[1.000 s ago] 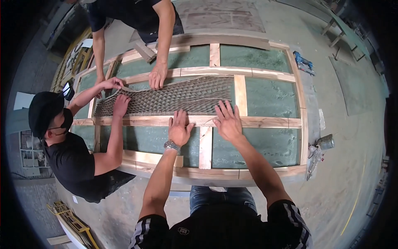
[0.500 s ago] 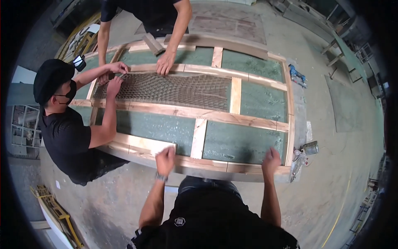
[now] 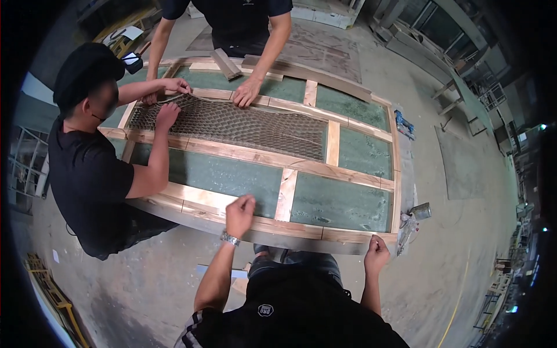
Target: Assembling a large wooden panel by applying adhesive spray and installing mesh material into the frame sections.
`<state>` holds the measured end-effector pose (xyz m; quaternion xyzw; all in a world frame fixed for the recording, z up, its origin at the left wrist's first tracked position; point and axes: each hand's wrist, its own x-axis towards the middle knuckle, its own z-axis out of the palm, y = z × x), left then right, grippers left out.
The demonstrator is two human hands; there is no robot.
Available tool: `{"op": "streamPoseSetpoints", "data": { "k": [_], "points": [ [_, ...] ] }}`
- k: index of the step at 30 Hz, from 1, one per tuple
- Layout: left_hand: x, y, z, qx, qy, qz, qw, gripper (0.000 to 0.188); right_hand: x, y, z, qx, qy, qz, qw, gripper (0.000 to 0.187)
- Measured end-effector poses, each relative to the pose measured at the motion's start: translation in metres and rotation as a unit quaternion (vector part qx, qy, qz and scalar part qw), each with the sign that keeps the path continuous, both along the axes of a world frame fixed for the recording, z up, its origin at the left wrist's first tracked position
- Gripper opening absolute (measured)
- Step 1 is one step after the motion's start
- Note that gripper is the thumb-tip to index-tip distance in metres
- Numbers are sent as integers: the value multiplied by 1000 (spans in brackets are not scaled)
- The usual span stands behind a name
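Observation:
A large panel of pale wooden framing (image 3: 258, 156) over a green sheet (image 3: 342, 200) lies in front of me. My left hand (image 3: 239, 216), with a metal wristwatch, is above the front rail near the end of a loose-looking board (image 3: 200, 195); its fingers are curled together. My right hand (image 3: 377, 254) is at the near right corner, fingers pinched, close to the rail's outer edge. Whether either hand holds something small is hidden. A brown honeycomb core sheet (image 3: 249, 124) fills the middle compartment, touched by co-workers' hands.
One co-worker (image 3: 93, 168) leans in from the left; another (image 3: 243, 26) stands across the panel. Wood offcuts (image 3: 226, 64) and a long board (image 3: 313, 76) rest on the far side. A blue nail gun (image 3: 404, 124) and a metal can (image 3: 421, 210) are at the right.
My right hand has come down and back from over the corner compartment to the panel's near edge. My left hand has risen slightly to the right. The co-workers' hands stay at the honeycomb sheet.

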<state>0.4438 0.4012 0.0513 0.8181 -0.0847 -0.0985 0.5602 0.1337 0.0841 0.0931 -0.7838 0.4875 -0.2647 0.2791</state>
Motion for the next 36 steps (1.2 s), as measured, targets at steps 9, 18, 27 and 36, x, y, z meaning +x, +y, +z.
{"op": "streamPoseSetpoints", "data": {
  "k": [9,18,27,36],
  "points": [
    [-31,-11,-21,79,-63,4,995,32,91,-42,-25,-74,35,274,958,23],
    [33,-232,-24,235,-288,-111,922,60,365,-138,-72,-279,66,574,767,37],
    [62,-279,-42,391,-204,-174,881,61,408,-193,-98,-304,169,639,686,48],
    [70,-286,-40,419,-204,-151,872,61,425,-196,-102,-312,159,648,676,48]
  ]
}}
